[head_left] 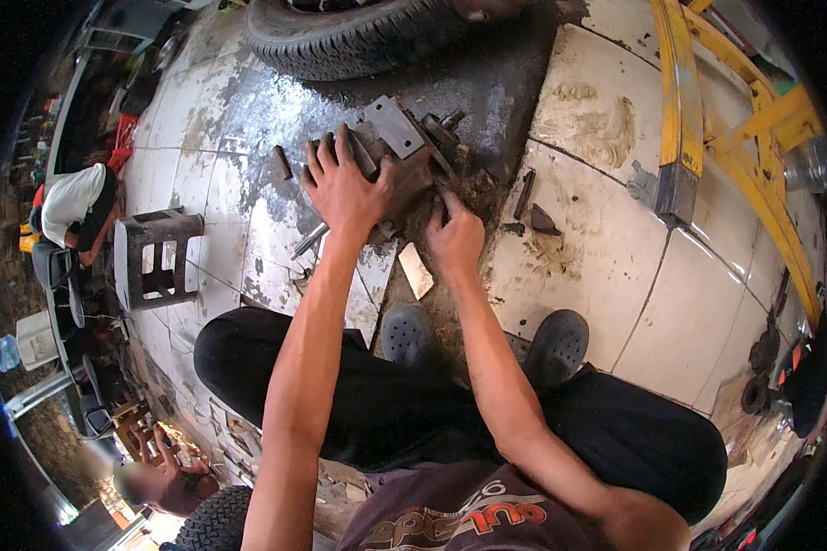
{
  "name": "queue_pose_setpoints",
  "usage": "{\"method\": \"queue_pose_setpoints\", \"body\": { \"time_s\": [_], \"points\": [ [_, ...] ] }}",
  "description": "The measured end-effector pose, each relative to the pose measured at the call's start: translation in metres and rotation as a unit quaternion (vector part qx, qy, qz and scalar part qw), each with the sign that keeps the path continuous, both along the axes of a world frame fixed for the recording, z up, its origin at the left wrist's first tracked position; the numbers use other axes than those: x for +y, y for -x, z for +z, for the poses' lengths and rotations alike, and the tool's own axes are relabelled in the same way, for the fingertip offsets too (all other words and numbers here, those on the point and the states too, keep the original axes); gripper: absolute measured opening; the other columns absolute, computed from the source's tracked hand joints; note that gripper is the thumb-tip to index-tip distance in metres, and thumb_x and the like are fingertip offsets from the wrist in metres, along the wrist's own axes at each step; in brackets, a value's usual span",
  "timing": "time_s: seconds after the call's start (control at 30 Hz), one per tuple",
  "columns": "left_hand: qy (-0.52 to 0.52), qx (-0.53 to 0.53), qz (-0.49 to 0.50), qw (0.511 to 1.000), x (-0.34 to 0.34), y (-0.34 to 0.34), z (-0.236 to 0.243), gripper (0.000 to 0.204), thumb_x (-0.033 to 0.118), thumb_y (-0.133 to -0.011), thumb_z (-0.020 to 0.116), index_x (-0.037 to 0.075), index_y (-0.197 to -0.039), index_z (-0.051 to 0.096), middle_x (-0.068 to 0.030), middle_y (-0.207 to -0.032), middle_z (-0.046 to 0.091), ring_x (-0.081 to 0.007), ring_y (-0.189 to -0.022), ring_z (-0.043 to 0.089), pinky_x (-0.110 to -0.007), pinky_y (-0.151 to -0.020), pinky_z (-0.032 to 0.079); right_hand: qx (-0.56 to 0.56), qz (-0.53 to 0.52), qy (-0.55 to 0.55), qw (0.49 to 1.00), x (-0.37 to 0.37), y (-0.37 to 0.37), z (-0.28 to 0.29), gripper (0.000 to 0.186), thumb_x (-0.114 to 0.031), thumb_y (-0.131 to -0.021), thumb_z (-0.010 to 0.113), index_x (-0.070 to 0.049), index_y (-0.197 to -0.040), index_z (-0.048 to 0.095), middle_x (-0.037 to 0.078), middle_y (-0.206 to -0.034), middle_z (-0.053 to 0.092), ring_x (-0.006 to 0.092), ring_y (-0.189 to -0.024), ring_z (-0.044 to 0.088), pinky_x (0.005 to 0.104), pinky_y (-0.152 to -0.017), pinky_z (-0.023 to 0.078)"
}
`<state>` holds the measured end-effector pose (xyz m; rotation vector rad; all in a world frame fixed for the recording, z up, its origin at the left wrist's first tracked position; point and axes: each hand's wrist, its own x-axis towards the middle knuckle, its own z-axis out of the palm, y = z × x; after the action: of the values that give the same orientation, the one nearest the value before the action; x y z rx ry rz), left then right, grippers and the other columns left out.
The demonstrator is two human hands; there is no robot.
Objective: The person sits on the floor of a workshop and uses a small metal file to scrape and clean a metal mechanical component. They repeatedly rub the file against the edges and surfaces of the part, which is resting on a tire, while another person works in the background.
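My left hand [345, 193] lies over a dark metal assembly [412, 179], its fingers spread and slightly bent, thumb at the right. A light grey plate with holes [393, 127] tops the assembly, and a shaft with a nut [448, 119] projects at its upper right. My right hand [458, 239] is at the assembly's lower right edge, fingers mostly curled and index reaching toward it; what they grip is unclear. A metal rod [308, 241] sticks out below my left hand. A short cylinder [282, 161] lies to the left, a pale slab [415, 269] below.
A large tyre [349, 50] lies beyond the assembly. Small dark metal pieces [544, 220] are on the tiles at right, near a yellow steel frame [680, 110]. A grey stool [142, 262] stands left. Two other people [69, 207] are at the left edge, one lower down.
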<state>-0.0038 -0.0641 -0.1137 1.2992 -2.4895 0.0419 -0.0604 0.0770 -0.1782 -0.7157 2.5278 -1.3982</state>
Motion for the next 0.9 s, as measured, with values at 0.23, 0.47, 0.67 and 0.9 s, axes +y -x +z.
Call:
{"method": "queue_pose_setpoints", "body": {
  "time_s": [0.23,0.47,0.67,0.9],
  "points": [
    [0.022,0.011,-0.005,1.000,-0.001,-0.002,-0.002,0.086,0.053,-0.080,0.071,0.010,-0.149,0.045,-0.0193,-0.148,0.046,-0.0414,-0.147,0.029,-0.057,-0.116,0.022,0.003,0.011,-0.006,1.000,0.002,-0.002,0.002,0.023,-0.017,-0.091,0.063,-0.006,-0.109,0.072,0.026,-0.083,0.069,0.0446,-0.077,0.068,0.0508,-0.068,0.055],
    [0.005,0.016,0.014,1.000,0.002,0.000,-0.003,0.085,0.051,-0.080,0.072,0.010,-0.149,0.045,-0.0192,-0.150,0.045,-0.0413,-0.147,0.029,-0.058,-0.116,0.022,-0.009,0.022,-0.009,1.000,-0.001,0.002,-0.007,0.029,-0.016,-0.091,0.062,-0.009,-0.118,0.071,0.026,-0.086,0.070,0.0447,-0.079,0.068,0.0493,-0.070,0.055],
    [0.013,0.012,0.013,1.000,0.005,0.001,-0.004,0.085,0.053,-0.081,0.071,0.010,-0.149,0.044,-0.0208,-0.149,0.045,-0.0409,-0.147,0.029,-0.059,-0.116,0.023,-0.044,0.050,-0.071,0.995,-0.004,0.014,0.000,0.042,-0.012,-0.081,0.067,-0.009,-0.122,0.068,0.025,-0.097,0.072,0.0427,-0.088,0.069,0.0530,-0.078,0.055],
    [0.011,0.009,0.032,0.999,0.005,0.006,0.000,0.086,0.052,-0.079,0.073,0.015,-0.150,0.042,-0.0186,-0.148,0.046,-0.0386,-0.146,0.032,-0.059,-0.115,0.025,-0.063,0.087,-0.128,0.986,-0.006,0.025,0.013,0.046,-0.012,-0.084,0.061,-0.012,-0.130,0.065,0.026,-0.102,0.071,0.0440,-0.096,0.069,0.0531,-0.083,0.055]
  ]
}}
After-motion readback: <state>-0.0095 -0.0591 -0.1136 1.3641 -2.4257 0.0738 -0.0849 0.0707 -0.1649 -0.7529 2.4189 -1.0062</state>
